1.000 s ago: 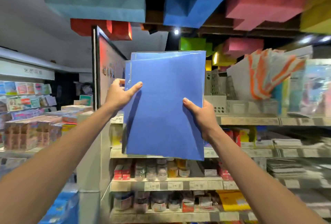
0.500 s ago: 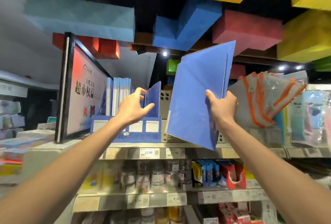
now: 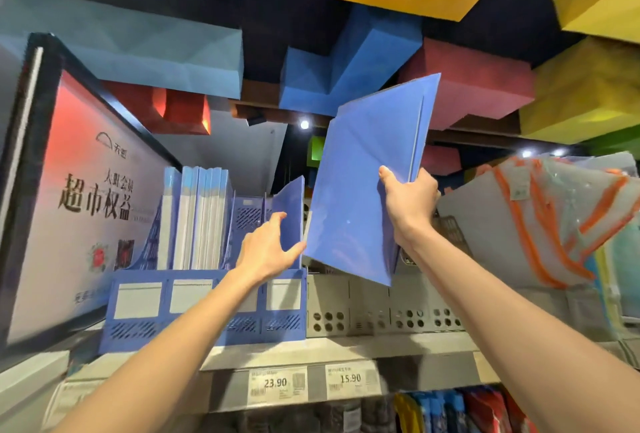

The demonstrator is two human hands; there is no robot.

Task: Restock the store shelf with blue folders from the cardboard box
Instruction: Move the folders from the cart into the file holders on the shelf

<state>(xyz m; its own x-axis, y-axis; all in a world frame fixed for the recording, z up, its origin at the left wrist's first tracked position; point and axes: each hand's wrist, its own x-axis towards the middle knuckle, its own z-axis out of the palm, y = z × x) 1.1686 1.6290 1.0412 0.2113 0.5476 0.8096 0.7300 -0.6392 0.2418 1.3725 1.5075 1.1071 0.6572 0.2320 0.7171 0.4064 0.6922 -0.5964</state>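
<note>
My right hand (image 3: 408, 204) grips the right edge of a small stack of blue folders (image 3: 360, 183), held tilted in the air above the top shelf (image 3: 346, 349). A blue file rack (image 3: 194, 308) stands on that shelf, with several blue and white folders (image 3: 197, 218) upright in its left slots. My left hand (image 3: 266, 249) reaches into the rack's right part, fingers spread against a blue divider (image 3: 292, 211), holding nothing. The stack's lower left corner hangs just right of that hand. The cardboard box is out of view.
A large framed sign (image 3: 79, 211) stands left of the rack. Grey perforated racks (image 3: 381, 308) sit to its right, under clear pouches with orange trim (image 3: 554, 221). Price tags (image 3: 277, 384) line the shelf edge. Coloured foam blocks (image 3: 353, 65) hang from the ceiling.
My left hand let go of the folders and moved to the rack's divider. My right hand alone carries the stack, tilted and raised beside the rack. The view has tilted upward.
</note>
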